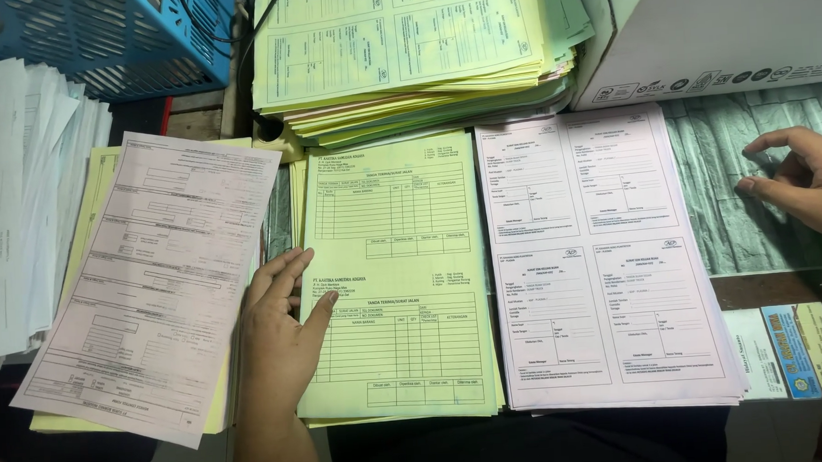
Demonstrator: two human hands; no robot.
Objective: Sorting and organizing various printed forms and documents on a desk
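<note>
Two hands work among stacks of printed forms on our desk. Our left hand lies flat, fingers spread and holding nothing, with the fingertips resting on the left edge of the yellow-green form stack in the middle. Just left of that hand sits a pink form sheet, tilted and lying across a pale yellow stack. Further left is a fanned pile of white papers. Touching the right side of the yellow-green stack is a pink stack of forms, each sheet divided into four panels. Our right hand rests well apart on the green patterned mat at the right, fingers loosely curled with the index and thumb extended, its grip closed on nothing. Behind the middle stack rises a taller heap of yellow forms, beside a white cardboard box on the right and a blue plastic basket on the left
</note>
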